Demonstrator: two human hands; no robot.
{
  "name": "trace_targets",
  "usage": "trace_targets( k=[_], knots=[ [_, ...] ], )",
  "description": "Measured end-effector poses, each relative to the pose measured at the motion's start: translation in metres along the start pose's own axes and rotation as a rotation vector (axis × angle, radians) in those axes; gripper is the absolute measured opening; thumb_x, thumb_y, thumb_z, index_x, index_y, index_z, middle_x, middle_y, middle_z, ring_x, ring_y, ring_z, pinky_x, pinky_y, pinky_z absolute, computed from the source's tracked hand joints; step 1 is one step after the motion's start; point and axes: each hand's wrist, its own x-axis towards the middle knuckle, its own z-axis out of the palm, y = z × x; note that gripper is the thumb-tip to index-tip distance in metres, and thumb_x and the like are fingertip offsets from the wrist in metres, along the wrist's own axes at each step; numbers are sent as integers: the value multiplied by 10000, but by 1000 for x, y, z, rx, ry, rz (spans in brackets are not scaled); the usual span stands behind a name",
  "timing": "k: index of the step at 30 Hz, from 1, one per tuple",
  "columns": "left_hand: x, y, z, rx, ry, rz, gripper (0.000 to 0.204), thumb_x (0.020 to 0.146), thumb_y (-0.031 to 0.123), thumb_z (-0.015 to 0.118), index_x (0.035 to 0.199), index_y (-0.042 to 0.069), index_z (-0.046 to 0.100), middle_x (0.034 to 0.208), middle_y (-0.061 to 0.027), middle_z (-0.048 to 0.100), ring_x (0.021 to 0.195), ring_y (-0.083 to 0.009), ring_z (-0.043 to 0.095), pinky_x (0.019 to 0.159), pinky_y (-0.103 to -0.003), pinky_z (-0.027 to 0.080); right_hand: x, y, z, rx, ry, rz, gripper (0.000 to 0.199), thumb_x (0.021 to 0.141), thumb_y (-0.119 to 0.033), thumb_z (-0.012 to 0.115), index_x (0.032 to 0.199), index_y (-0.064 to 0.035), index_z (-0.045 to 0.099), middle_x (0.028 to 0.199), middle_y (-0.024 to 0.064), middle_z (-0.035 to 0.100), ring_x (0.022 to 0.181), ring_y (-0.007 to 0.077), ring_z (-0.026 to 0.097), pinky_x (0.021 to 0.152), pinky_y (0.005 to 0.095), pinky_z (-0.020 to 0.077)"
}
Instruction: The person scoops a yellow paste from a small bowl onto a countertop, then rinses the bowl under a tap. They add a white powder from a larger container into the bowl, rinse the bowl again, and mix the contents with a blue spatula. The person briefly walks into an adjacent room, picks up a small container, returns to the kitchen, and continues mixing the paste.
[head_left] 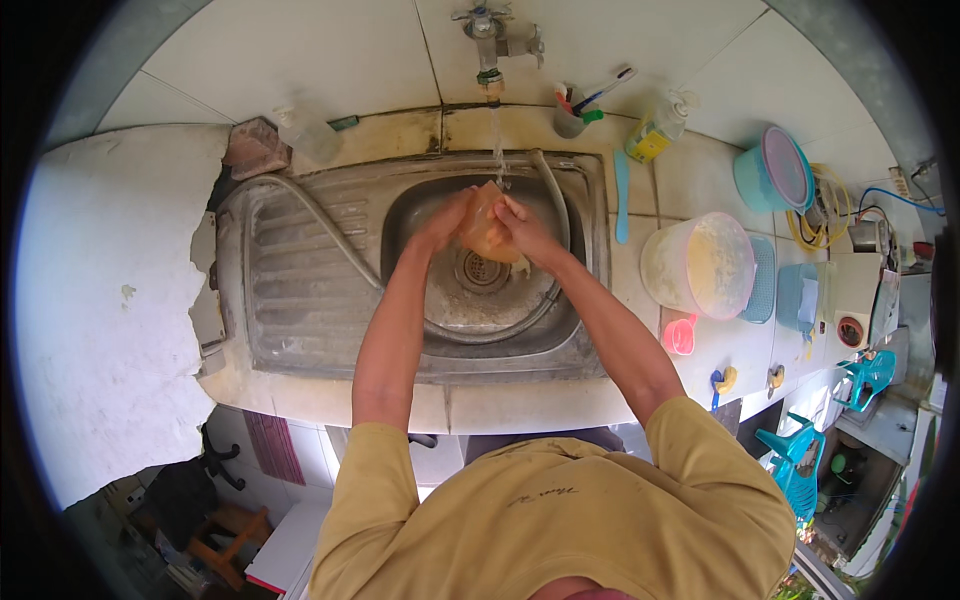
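Over the steel sink basin, both my hands grip an orange-tan, translucent soft piece that looks like a thin plastic bag. My left hand closes on its left side. My right hand pinches its upper right side. A stream of water falls from the wall tap onto or just behind its upper end; which one I cannot tell. Below the piece is the round drain. Pale scraps show by its lower right edge.
A grey hose crosses the ribbed drainboard and curves through the basin. At the right stand a pale bucket, a pink scoop, a soap bottle and a lidded blue tub. A cup holds toothbrushes.
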Motion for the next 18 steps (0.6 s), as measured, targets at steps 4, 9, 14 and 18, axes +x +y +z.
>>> trace_targets(
  k=[4, 9, 14, 18],
  knots=[
    [-1, 5, 9, -353, -208, 186, 445, 1001, 399, 391, 1265, 68, 528, 1192, -88, 597, 1107, -178, 578, 954, -325, 469, -3, -40, 22, 722, 293, 70, 286, 1016, -341, 486, 1008, -72, 583, 888, 32, 620, 762, 129, 593, 672, 264, 471],
    [-4, -35, 39, -510, 111, 34, 558, 991, 509, 379, 1330, 76, 473, 1257, -103, 557, 1145, -231, 560, 985, -400, 460, 38, -6, -9, 432, 539, -113, 356, 991, -381, 521, 898, -50, 614, 749, 46, 632, 674, 165, 599, 651, 327, 480],
    [-20, -60, 60, -693, 263, 151, 643, 940, 604, 434, 1321, 89, 485, 1278, -132, 528, 1156, -305, 537, 984, -538, 438, 20, -41, 16, -531, 514, -285, 253, 926, -274, 602, 929, -21, 614, 731, 160, 644, 730, 290, 650, 707, 421, 481],
    [2, -73, 35, -1092, 163, 180, 512, 966, 458, 460, 1286, 61, 505, 1249, -148, 541, 1125, -334, 555, 969, -568, 459, -33, -25, 35, -929, -156, -391, 327, 862, -178, 596, 1152, -29, 574, 1083, 229, 606, 1019, 351, 607, 881, 448, 449]
  ],
)
